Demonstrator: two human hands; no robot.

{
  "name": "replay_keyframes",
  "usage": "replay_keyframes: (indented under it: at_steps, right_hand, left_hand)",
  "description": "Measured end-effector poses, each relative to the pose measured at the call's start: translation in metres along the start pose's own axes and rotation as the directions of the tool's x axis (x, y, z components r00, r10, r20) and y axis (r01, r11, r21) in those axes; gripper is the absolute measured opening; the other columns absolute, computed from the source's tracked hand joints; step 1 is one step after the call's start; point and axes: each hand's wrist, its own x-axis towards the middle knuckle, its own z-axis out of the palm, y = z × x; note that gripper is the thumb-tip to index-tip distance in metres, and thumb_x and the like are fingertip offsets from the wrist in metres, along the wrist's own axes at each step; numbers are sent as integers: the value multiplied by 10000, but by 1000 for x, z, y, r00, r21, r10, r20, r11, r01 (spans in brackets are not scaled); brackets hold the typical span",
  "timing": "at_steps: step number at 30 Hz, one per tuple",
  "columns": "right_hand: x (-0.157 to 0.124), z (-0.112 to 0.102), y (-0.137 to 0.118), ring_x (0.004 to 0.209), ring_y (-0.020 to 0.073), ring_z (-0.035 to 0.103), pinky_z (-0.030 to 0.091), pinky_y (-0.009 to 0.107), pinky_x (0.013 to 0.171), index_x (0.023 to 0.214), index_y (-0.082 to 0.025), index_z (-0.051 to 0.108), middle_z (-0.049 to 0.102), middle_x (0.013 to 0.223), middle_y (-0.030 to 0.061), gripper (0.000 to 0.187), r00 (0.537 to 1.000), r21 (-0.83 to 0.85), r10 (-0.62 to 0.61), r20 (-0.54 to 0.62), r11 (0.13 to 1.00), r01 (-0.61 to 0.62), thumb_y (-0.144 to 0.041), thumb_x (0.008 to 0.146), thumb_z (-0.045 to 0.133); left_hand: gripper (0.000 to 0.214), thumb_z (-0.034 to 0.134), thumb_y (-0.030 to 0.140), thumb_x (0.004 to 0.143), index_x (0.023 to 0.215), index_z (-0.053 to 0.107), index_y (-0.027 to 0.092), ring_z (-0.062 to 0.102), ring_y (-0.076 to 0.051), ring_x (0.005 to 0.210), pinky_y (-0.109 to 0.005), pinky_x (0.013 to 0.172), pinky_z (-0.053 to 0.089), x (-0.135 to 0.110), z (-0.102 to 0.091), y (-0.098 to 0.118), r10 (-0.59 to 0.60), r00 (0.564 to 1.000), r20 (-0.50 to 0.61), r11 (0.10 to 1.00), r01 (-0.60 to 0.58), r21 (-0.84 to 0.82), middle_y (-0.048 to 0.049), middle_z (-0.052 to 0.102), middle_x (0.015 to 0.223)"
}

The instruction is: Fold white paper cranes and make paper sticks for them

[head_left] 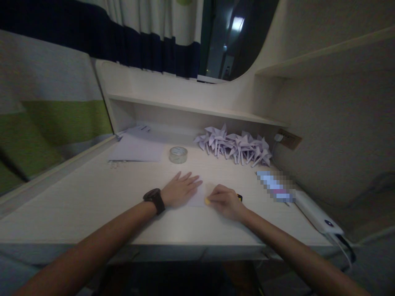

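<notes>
R grip [226, 202] pinches yellow piece [207, 201] pointing L twd paper [197, 199], long axis unclear.

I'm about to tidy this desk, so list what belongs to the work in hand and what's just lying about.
Work in hand:
paper sheet, under the left hand
small yellow piece, pinched in the right hand
probably also paper stack, tape roll, paper pinwheels

Seemingly just lying about:
white box with cables
blurred-out item
</notes>
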Motion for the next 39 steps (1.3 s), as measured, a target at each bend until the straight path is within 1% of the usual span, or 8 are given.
replay_keyframes:
  at_steps: [7, 16, 21, 25, 28, 31, 36, 39]
  right_hand:
    - [-3, -2, 1, 745, 170, 595, 484, 290, 672, 886, -192, 759, 654, 809, 86, 152, 1000, 8, 6, 21, 1000, -6, -278, 840, 642]
    - [-34, -26, -12, 766, 175, 613, 494, 296, 682, 917, -205, 751, 672, 833, 83, 169, 995, 58, 60, 80, 996, -65, -288, 859, 615]
    - [-35, -38, 0, 776, 169, 629, 495, 282, 706, 933, -207, 747, 683, 851, 75, 178, 986, 24, 138, 94, 990, -141, -313, 848, 633]
    - [-34, -47, 14, 788, 170, 636, 490, 276, 709, 929, -201, 746, 683, 877, 73, 167, 975, 16, 197, 107, 980, -199, -292, 825, 652]
    - [-34, -51, 20, 784, 171, 636, 488, 271, 699, 912, -195, 746, 680, 879, 74, 154, 966, 23, 236, 108, 971, -240, -270, 817, 650]
    - [-36, -53, 24, 778, 177, 636, 486, 274, 698, 900, -195, 746, 683, 864, 74, 154, 961, 13, 253, 110, 967, -256, -276, 817, 645]
    - [-42, -60, 30, 809, 191, 636, 477, 283, 725, 973, -194, 729, 681, 908, 80, 207, 951, -49, 296, 92, 955, -292, -313, 839, 627]
    - [-45, -64, 29, 789, 191, 628, 467, 284, 717, 962, -196, 725, 672, 888, 76, 202, 943, -158, 324, 75, 937, -310, -313, 856, 597]
  left_hand:
    - [495, 129, 447, 996, 1454, 290, 347, 224, -260, 1406, -512, 1106, 124, 0, 0, -1, 5, 1000, 11, 1000, -5, -1, -4, 295, 1532]
    - [481, 152, 439, 997, 1440, 316, 350, 230, -256, 1404, -519, 1107, 129, 0, 2, -1, -12, 1000, -4, 999, 12, -34, -4, 314, 1524]
    - [480, 240, 443, 983, 1384, 423, 252, 387, -255, 1314, -454, 1072, 256, 4, -2, -7, -68, 993, -92, 997, 65, -34, -81, 440, 1441]
    - [569, 342, 569, 923, 1293, 507, 170, 544, -275, 1122, -398, 952, 388, 4, -14, -14, -217, 960, -177, 976, 207, -69, -137, 591, 1241]
    - [807, 545, 746, 705, 1268, 519, 168, 589, -312, 1019, -391, 852, 444, 0, -20, -18, -266, 956, -122, 963, 257, -82, -147, 609, 1159]
    - [907, 673, 743, 557, 1262, 516, 195, 617, -313, 935, -371, 773, 470, -3, -20, -23, -268, 962, -43, 959, 263, -102, -137, 605, 1118]
    - [914, 748, 661, 515, 1267, 500, 205, 624, -312, 915, -370, 749, 475, -2, -16, -35, -261, 965, 10, 955, 260, -146, -136, 614, 1095]
    - [799, 750, 629, 539, 1182, 551, 200, 626, -313, 895, -369, 717, 474, -1, -18, -38, -252, 967, 45, 954, 256, -153, -117, 646, 1020]
